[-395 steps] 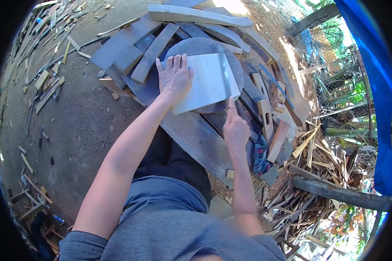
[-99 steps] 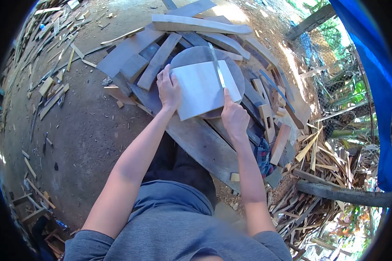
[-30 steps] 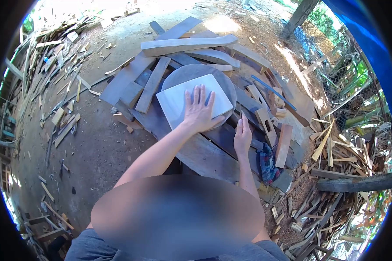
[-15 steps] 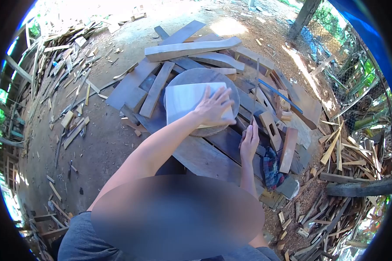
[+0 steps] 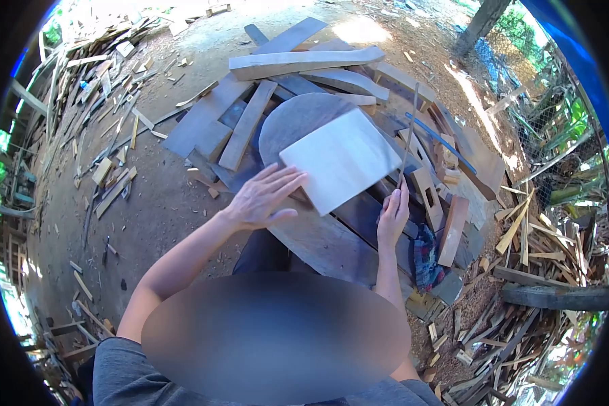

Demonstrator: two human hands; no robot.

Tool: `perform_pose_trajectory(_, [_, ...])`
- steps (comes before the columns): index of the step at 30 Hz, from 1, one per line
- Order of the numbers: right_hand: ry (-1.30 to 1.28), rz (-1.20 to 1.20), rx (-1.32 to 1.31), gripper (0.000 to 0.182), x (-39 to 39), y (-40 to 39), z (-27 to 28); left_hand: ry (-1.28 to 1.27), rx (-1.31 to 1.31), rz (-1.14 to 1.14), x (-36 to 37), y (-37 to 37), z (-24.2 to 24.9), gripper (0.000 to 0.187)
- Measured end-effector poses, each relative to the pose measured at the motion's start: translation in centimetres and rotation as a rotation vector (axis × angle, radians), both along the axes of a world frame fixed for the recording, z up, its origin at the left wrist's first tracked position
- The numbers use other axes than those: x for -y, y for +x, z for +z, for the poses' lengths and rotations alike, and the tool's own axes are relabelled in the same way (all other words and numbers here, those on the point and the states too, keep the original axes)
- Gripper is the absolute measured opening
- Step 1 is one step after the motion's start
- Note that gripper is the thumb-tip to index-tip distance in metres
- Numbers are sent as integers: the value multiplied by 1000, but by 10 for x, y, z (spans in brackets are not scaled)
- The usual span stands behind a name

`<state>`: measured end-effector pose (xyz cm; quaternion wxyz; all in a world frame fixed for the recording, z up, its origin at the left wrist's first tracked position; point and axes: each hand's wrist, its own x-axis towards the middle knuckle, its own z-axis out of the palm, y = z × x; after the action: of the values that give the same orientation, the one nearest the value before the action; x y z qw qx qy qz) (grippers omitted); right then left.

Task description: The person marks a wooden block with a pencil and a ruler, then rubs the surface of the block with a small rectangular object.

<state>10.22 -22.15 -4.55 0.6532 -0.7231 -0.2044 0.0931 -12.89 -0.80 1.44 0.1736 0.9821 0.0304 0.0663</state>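
A pale rectangular wooden board [image 5: 342,161] lies turned at an angle, partly over a round wooden slab [image 5: 294,120]. My left hand [image 5: 260,197] is open, its fingers stretched out at the board's left edge; the fingertips appear to touch or nearly touch it. Close to the board's right corner, my right hand [image 5: 392,215] is closed around the lower end of a long, thin, dark rod-like tool [image 5: 411,125], which points upward and away. Its exact kind is not clear. A blue strip [image 5: 441,144] lies to the right of that tool.
Shaped wood pieces, including a long beam [image 5: 304,63] and a slotted block [image 5: 427,196], surround the slab. A patterned cloth [image 5: 426,260] lies near my right forearm. Scrap wood piles [image 5: 541,250] stand at the right and far left. A tree trunk [image 5: 482,27] rises behind.
My left hand has moved from the board's top to its left edge. The board has turned and shifted right, showing more of the round slab. My right hand still holds the tool.
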Motion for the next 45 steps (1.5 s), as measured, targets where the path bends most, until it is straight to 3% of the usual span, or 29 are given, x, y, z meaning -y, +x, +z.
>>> perform_pose_trajectory(2, [-18, -13, 48, 41, -1, 0, 0, 174, 20, 36, -6, 1, 0, 77])
perform_pose_trajectory(7, [-100, -17, 99, 41, -2, 3, -2, 144, 90, 56, 2, 3, -7, 75])
perform_pose_trajectory(9, [-218, -71, 387, 41, -10, 5, 0, 157, 104, 107, 7, 1, -13, 75])
perform_pose_trajectory(13, [-408, -34, 404, 41, -21, 11, 15, 166, 117, 189, 17, 0, -25, 75])
perform_pose_trajectory(17, [-443, -88, 572, 42, -33, 21, 4, 232, 143, 214, 19, 1, -30, 74])
perform_pose_trajectory(22, [-527, -92, 595, 42, -36, 25, 10, 261, 182, 309, 2, 0, -32, 69])
perform_pose_trajectory(27, [-672, 136, 700, 42, -19, 33, 20, 189, 141, 383, -9, 7, -17, 59])
perform_pose_trajectory(32, [-794, 376, 694, 44, 1, -63, 61, 5, 360, 644, 10, 52, -34, 58])
perform_pose_trajectory(35, [-888, 382, 759, 51, 6, -71, 72, 19, 412, 856, 12, 87, -56, 56])
perform_pose_trajectory(38, [-1029, 295, 845, 54, -2, -29, 63, 85, 268, 834, 9, 93, -48, 54])
perform_pose_trajectory(40, [-1026, 96, 904, 54, -15, 6, 50, 142, 353, 829, 6, 96, -44, 46])
perform_pose_trajectory(42, [-984, 92, 888, 51, -21, 7, 45, 121, 151, 806, -2, 94, -26, 34])
perform_pose_trajectory(45, [-939, 152, 869, 49, -20, -22, 48, 194, 170, 877, -9, 112, -28, 22])
